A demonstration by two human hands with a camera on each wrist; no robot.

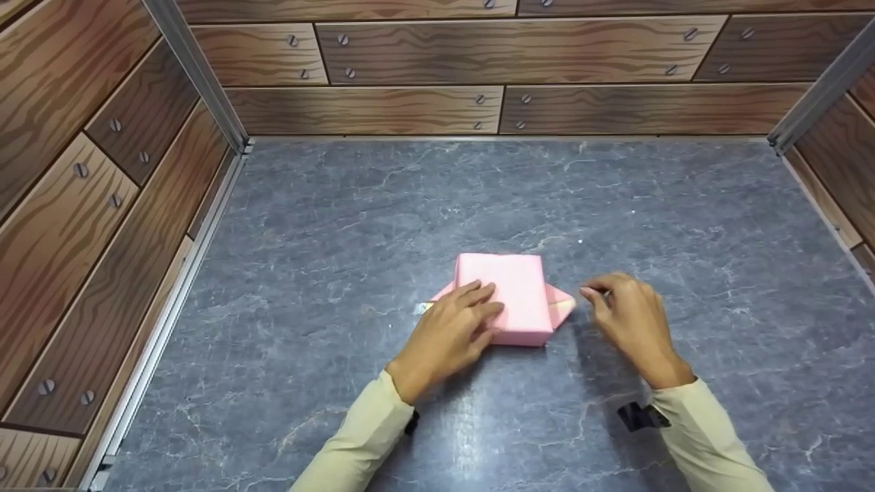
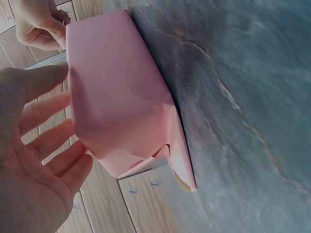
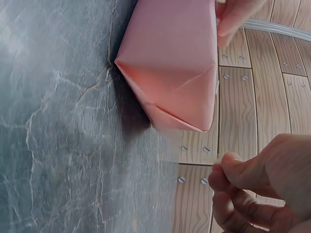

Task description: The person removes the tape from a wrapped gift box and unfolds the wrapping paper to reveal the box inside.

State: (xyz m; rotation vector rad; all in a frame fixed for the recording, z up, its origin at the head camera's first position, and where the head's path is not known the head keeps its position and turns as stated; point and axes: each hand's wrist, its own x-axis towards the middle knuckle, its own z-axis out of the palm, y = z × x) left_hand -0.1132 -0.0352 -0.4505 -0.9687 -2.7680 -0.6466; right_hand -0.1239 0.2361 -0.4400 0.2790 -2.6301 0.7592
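Observation:
A box wrapped in pink paper [image 1: 504, 290] lies on the table, with folded pointed flaps sticking out at its left and right ends. My left hand [image 1: 451, 328] rests on the box's left part, its fingers spread over the top. Just off the right flap [image 1: 562, 309], my right hand [image 1: 632, 318] has thumb and index finger pinched together. Between that flap and these fingertips runs a faint see-through strip of clear tape [image 3: 187, 151] in the right wrist view. The left wrist view shows the left palm beside the box, with creased paper at its end.
The box stands on a grey marbled tabletop [image 1: 383, 205]. Wood-patterned panels [image 1: 506, 55] close off the back and sides, with metal rails [image 1: 198, 68] at the corners. Tiny white specks [image 1: 580, 241] lie beyond the box. A shiny bit [image 1: 421, 308] shows at the left flap's tip.

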